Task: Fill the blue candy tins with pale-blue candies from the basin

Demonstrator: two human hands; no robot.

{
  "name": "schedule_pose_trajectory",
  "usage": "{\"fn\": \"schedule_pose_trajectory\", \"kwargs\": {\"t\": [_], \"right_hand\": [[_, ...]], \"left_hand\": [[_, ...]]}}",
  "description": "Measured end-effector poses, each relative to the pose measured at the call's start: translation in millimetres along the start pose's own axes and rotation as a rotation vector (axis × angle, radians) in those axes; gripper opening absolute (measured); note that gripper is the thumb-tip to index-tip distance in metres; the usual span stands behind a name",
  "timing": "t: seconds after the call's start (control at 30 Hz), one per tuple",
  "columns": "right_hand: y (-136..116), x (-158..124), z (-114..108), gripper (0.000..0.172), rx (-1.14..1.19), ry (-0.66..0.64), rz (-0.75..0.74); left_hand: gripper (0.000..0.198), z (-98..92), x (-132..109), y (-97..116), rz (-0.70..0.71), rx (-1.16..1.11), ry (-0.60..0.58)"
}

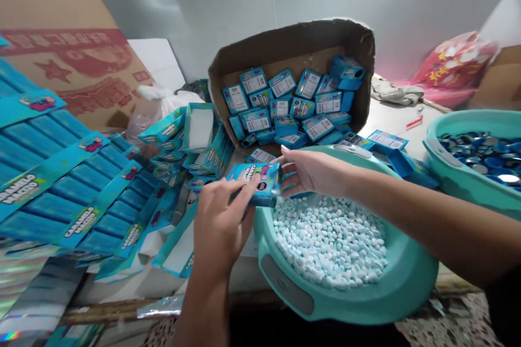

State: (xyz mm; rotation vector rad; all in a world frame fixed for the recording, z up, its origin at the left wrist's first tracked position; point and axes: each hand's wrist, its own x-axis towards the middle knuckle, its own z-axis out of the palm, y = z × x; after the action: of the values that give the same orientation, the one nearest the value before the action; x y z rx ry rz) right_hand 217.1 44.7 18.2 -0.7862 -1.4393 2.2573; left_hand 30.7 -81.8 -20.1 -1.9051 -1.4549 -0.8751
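My left hand [220, 219] is wrapped round a small blue candy box [264, 181], thumb across its printed face. The box lies nearly flat in the air by the left rim of a turquoise tub [285, 303]. At the box's right end is my right hand [307, 168], its fingers apart and slightly bent; whether the fingertips touch the end flap I cannot tell. Under my right hand and forearm, the tub holds a heap of small white and pale blue candies [334, 244]. The box's contents are hidden.
Behind the tub, a tilted cardboard box [293, 32] holds many small blue boxes [283, 84]. Filled display trays [52, 184] are stacked at the left, beside other display trays [199, 130]. A second turquoise tub [480, 119] with shiny blue and silver pieces [484, 154] stands right.
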Motion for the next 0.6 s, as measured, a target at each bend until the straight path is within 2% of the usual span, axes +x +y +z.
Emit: {"fn": "schedule_pose_trajectory", "kwargs": {"t": [0.07, 0.13, 0.33, 0.4, 0.53, 0.6], "right_hand": [[1.9, -0.3, 1.3, 0.038, 0.074, -0.046, 0.059], [3.1, -1.0, 2.4, 0.037, 0.081, -0.060, 0.082], [4.2, -1.0, 4.5, 0.031, 0.017, -0.083, 0.072], [6.7, 1.0, 4.1, 0.032, 0.007, -0.083, 0.060], [14.8, 4.5, 4.8, 0.029, -0.094, 0.016, 0.041], [17.9, 4.8, 5.5, 0.029, -0.147, 0.050, 0.026]], "left_hand": [[0.053, -6.9, 8.2, -2.0, 0.145, 0.017, -0.060], [0.056, -8.1, 10.1, -4.8, 0.166, 0.031, -0.055], [0.056, 3.3, -0.9, -6.1, 0.145, 0.042, -0.009], [0.054, 6.9, -2.9, -6.1, 0.147, 0.039, -0.031], [0.049, 12.1, -6.1, -10.1, 0.064, -0.031, -0.143], [0.047, 14.6, -9.9, -14.8, 0.005, -0.063, -0.087]]}}
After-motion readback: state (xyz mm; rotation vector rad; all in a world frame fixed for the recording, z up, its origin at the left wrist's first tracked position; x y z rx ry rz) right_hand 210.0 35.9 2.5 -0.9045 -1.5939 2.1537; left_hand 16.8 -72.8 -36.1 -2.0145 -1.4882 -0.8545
